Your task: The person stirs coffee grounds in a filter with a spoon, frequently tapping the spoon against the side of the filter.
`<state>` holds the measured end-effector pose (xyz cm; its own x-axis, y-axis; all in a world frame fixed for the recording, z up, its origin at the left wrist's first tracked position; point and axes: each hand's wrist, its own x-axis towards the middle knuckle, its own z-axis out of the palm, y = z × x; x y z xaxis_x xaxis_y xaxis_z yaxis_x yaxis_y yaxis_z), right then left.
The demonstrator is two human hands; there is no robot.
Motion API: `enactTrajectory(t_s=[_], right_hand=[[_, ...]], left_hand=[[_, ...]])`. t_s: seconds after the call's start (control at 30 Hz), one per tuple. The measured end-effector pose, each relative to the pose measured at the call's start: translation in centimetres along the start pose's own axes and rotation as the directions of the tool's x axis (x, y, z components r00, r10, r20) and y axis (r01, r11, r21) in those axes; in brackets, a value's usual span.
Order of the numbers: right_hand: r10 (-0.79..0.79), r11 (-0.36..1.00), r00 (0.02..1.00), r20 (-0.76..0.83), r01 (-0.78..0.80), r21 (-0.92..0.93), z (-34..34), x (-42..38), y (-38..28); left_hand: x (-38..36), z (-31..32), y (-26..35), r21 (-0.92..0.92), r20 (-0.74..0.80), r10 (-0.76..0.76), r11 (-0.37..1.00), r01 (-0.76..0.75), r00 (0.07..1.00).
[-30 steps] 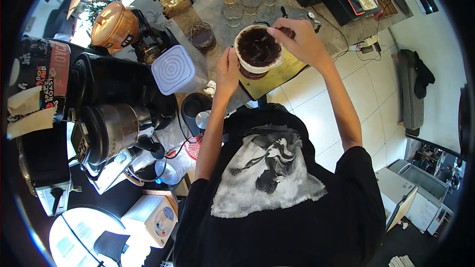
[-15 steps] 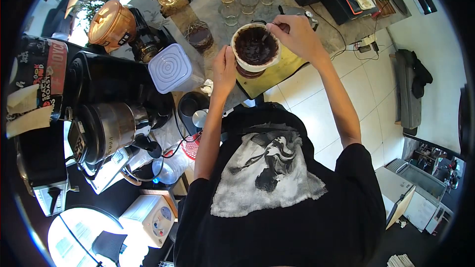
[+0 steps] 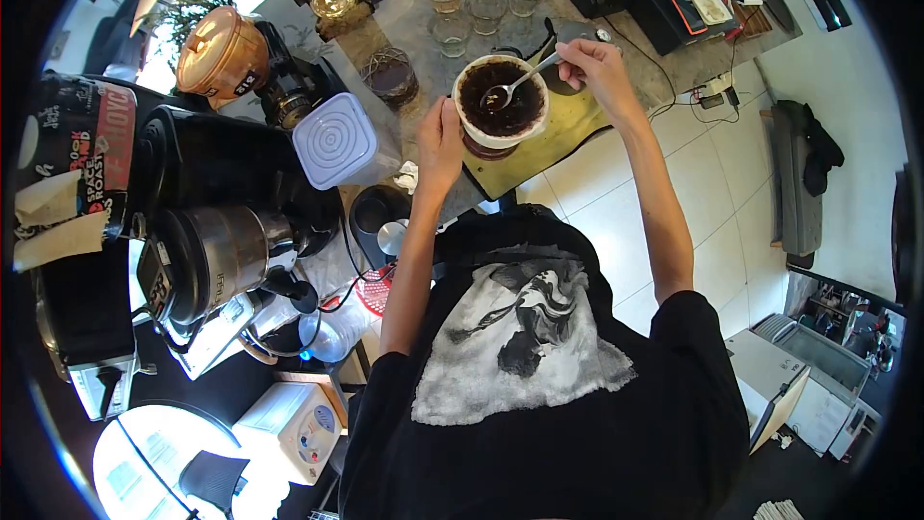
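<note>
A white coffee dripper [image 3: 501, 142] with a filter liner holds wet, dark coffee grounds [image 3: 481, 77]. Beneath it shows a dark reddish-brown vessel [image 3: 488, 151], partly hidden by the dripper. My left hand [image 3: 441, 146] grips the dripper's left side, thumb and fingers at the rim. Between the fingers of my right hand [image 3: 595, 69] is the handle of a metal spoon [image 3: 526, 78], slanting down to the left. Its bowl lies over the grounds, with some grounds on it.
Several clear glasses [image 3: 486, 10] stand beyond the dripper. To the left are a dark-filled glass [image 3: 390, 80], a lidded plastic tub [image 3: 335, 140] and a grinder [image 3: 217, 255]. A yellow-green cloth [image 3: 520, 162] lies at the counter edge. Cables [image 3: 664, 77] run down at right.
The right hand has moved up and right, drawing the spoon's bowl out of the dark grounds into sight. The left hand stays at the dripper.
</note>
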<state>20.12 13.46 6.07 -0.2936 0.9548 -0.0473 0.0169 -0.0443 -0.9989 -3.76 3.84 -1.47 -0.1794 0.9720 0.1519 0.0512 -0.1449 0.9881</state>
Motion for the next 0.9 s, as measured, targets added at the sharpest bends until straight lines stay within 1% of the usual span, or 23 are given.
enactTrajectory(t_s=[0.03, 0.1, 0.13, 0.2, 0.23, 0.3, 0.33, 0.4, 0.43, 0.5, 0.53, 0.6, 0.63, 0.67, 0.7, 0.73, 0.8, 0.87, 0.9], right_hand=[[0.001, 1.000, 1.000, -0.002, -0.001, 0.001, -0.3, -0.1, -0.2], [-0.088, 0.995, 0.996, -0.015, 0.087, -0.055, -0.6, -0.2, -1.1], [-0.089, 0.995, 0.996, -0.014, 0.088, -0.053, -0.7, -0.3, -1.7], [-0.163, 0.963, 0.986, -0.025, 0.153, -0.224, -0.5, -0.9, -3.4], [-0.163, 0.963, 0.986, -0.028, 0.153, -0.224, -0.3, -1.2, -3.9], [-0.267, 0.860, 0.964, -0.018, 0.230, -0.455, 0.4, -1.5, -4.5], [-0.267, 0.860, 0.963, -0.018, 0.230, -0.455, 0.8, -1.6, -4.5], [-0.360, 0.711, 0.929, 0.092, 0.337, -0.617, 1.6, -1.5, -4.4], [-0.359, 0.712, 0.929, 0.091, 0.335, -0.617, 2.1, -1.3, -4.4], [-0.405, 0.640, 0.890, 0.209, 0.439, -0.631, 3.0, -1.0, -4.5], [-0.404, 0.642, 0.892, 0.205, 0.435, -0.631, 3.6, -0.9, -4.5], [-0.446, 0.592, 0.814, 0.371, 0.579, -0.560, 4.3, -0.7, -4.9], [-0.448, 0.589, 0.813, 0.372, 0.581, -0.561, 4.3, -0.7, -5.3], [-0.390, 0.560, 0.816, 0.426, 0.578, -0.594, 4.3, -0.9, -5.8], [-0.328, 0.528, 0.815, 0.477, 0.577, -0.623, 4.2, -0.9, -6.0], [-0.326, 0.527, 0.812, 0.483, 0.581, -0.621, 4.0, -0.8, -6.0], [-0.366, 0.431, 0.819, 0.443, 0.571, -0.699, 3.3, -0.4, -5.8], [-0.381, 0.436, 0.819, 0.430, 0.569, -0.697, 3.6, 0.0, -5.7], [-0.401, 0.435, 0.813, 0.422, 0.574, -0.693, 3.8, 0.1, -5.8]], left_hand=[[0.0, 0.0, 0.2, 0.011, -0.002, 0.001, 1.000, -0.001, 1.000], [0.0, -0.1, -0.1, 0.017, 0.007, -0.002, 1.000, 0.002, 1.000], [0.1, -0.1, -0.2, 0.022, 0.014, -0.003, 1.000, 0.002, 1.000], [0.0, 0.0, -0.7, -0.005, 0.006, -0.017, 1.000, 0.017, 1.000], [0.0, 0.0, -0.9, -0.031, -0.001, -0.031, 0.999, 0.031, 1.000], [0.0, 0.1, -0.7, -0.031, 0.002, -0.032, 0.999, 0.033, 0.999], [0.0, 0.0, -0.6, -0.031, 0.003, -0.034, 0.999, 0.034, 0.999], [0.0, 0.0, -0.6, -0.024, 0.007, -0.024, 0.999, 0.024, 1.000], [0.0, -0.1, -0.6, -0.019, 0.013, -0.016, 1.000, 0.016, 1.000], [0.0, -0.2, -0.7, -0.020, 0.018, -0.032, 0.999, 0.033, 0.999], [0.0, -0.2, -0.8, -0.023, 0.020, -0.044, 0.999, 0.045, 0.999], [0.0, -0.2, -1.0, -0.034, 0.019, -0.038, 0.999, 0.039, 0.999], [0.1, -0.1, -1.0, -0.046, 0.011, -0.031, 0.998, 0.032, 0.999], [0.2, -0.1, -0.7, -0.048, 0.009, -0.028, 0.998, 0.029, 1.000], [0.1, -0.2, -0.4, -0.003, 0.019, -0.006, 1.000, 0.006, 1.000], [0.0, -0.3, -0.2, 0.042, 0.030, 0.014, 0.999, -0.015, 0.999], [0.1, -0.2, -0.4, 0.039, 0.009, 0.010, 0.999, -0.010, 1.000], [0.1, 0.1, -0.8, 0.033, 0.005, 0.001, 0.999, -0.001, 1.000], [0.2, 0.3, -0.9, -0.008, -0.005, -0.003, 1.000, 0.003, 1.000]])
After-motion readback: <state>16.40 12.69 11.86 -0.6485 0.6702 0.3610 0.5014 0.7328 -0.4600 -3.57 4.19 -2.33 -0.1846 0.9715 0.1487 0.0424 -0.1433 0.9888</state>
